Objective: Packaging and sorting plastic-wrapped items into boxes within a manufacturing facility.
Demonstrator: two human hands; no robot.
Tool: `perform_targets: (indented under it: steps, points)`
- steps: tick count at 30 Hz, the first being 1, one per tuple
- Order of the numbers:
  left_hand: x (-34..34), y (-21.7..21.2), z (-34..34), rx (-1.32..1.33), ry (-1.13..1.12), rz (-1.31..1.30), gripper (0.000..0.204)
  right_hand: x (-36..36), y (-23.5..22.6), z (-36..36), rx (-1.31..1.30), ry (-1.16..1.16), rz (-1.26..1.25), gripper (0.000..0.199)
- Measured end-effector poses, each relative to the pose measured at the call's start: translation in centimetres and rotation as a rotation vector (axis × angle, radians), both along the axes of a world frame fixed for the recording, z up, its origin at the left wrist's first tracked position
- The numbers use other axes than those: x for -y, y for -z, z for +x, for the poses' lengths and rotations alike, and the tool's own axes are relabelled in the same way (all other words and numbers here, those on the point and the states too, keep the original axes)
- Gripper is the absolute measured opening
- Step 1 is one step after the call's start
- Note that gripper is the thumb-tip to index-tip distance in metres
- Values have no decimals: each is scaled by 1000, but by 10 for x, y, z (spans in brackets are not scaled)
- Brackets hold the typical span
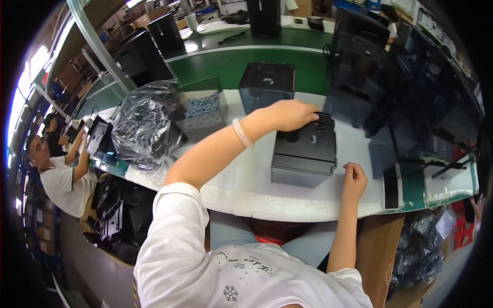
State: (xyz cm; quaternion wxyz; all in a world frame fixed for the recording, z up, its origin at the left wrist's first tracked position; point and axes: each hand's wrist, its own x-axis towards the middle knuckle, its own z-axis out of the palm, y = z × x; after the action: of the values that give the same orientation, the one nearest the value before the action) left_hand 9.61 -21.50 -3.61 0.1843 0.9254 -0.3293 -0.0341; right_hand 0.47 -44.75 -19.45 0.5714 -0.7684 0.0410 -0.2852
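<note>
The left hand (pixel 287 116) hides the far left part of a box (pixel 303 176), and its fingertips are hard to make out at the far edge of the lid (pixel 304 148), so I cannot tell whether the fingers are clamped there. The right hand (pixel 355 180) rests just beside the box's right side, its fingers curled together. At the right, tall dark boxes (pixel 359 64) blend into one another, their outlines hard to separate.

Crinkled clear plastic forms a bag (pixel 146 123) at the left (its glare blurs whatever is inside), next to a see-through tub (pixel 224 92) of small blue-grey pellets (pixel 201 106). A second box (pixel 267 79), dark-topped, stands beyond the forearm, which partly covers it.

The first box sits on the table's white top (pixel 241 190): squarish, smoky grey walls, flat black lid with slots and a raised seam.
</note>
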Motion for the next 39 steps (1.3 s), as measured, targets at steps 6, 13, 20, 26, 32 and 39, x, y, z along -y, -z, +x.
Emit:
perform_targets:
  steps: [6, 13, 20, 26, 32, 39]
  points:
    - [-10, -1, 13, 187, 127, -113, 25, -7, 8, -41, 30, 66, 77, 13]
    - [17, 34, 9, 377, -2, -423, 24, 10, 39, -34, 70, 124, 103, 12]
    - [31, 59, -39, 263, -124, -601, 44, 35, 15, -51, 136, 211, 303, 11]
    - [19, 126, -107, -84, 60, -857, 37, 62, 10, -78, 94, 280, 406, 12]
    - [28, 124, -151, -381, -44, -1004, 34, 65, 4, -116, 32, 312, 208, 9]
    - [24, 109, -181, -578, -133, -1094, 34, 61, 1, -141, -92, 494, 241, 20]
